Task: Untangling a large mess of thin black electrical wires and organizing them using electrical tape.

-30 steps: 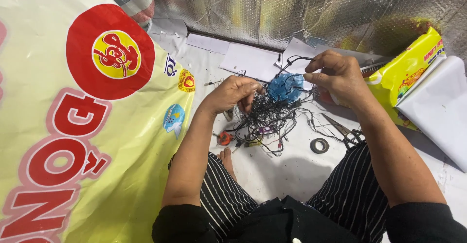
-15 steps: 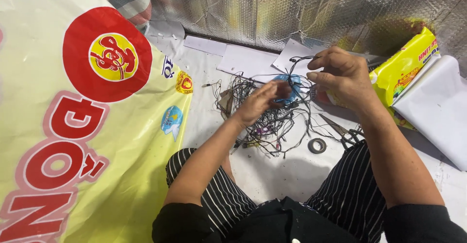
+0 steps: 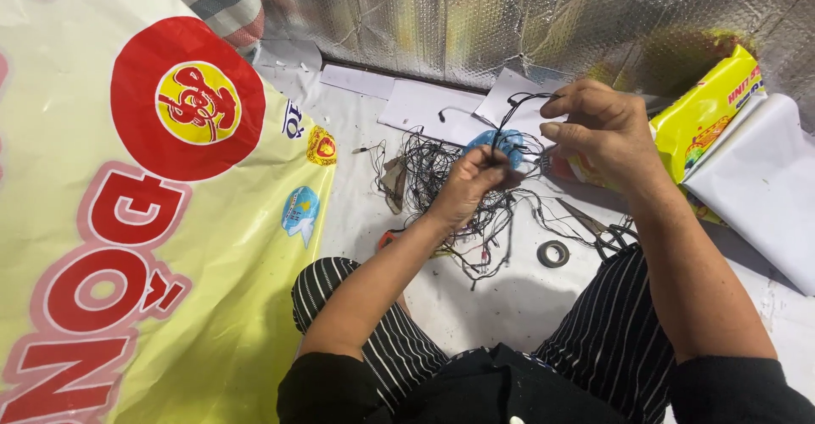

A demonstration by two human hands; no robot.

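A tangle of thin black wires (image 3: 441, 190) lies on the white floor sheet in front of my crossed legs. My left hand (image 3: 469, 185) is closed on a bunch of those wires above the pile. Just to its right and higher, my right hand (image 3: 598, 131) pinches a black wire that loops up between the two hands. A blue object (image 3: 503, 146) sits partly hidden behind my left hand's fingers.
A large yellow printed sack (image 3: 144, 220) fills the left. A roll of black tape (image 3: 553, 254) and scissors (image 3: 598, 227) lie by my right knee. A yellow packet (image 3: 705, 123), white sheet (image 3: 764, 186), papers (image 3: 424, 106) and foil wall (image 3: 509, 16) lie behind.
My left hand rose from the wire pile and closed on the wires nearer my right hand. My right hand lifted slightly, drawing a wire loop up.
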